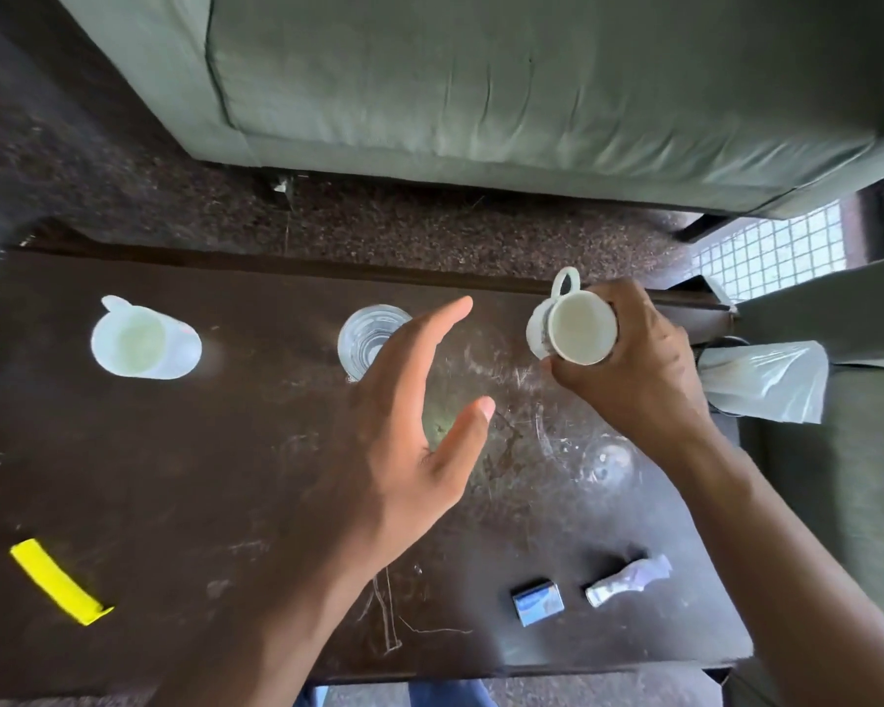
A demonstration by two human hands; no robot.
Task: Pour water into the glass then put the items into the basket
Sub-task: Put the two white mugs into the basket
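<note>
One right hand [644,359] gripped one mug [575,326] right of one glass [371,339]; the left hand [409,431] hovered open, empty; one jug [144,341] stood left.

The middle of the bench [185,477] lies bare, a wide lane between the back row and the near edge. Along the back stand a jug [144,344], a glass [366,339] half covered by the open left hand [409,441], and a cup [577,326] in the right hand's [649,369] grip. A yellow strip [57,581] blocks the near left; a small box [538,600] and crumpled wrapper [629,579] crowd the near right
</note>
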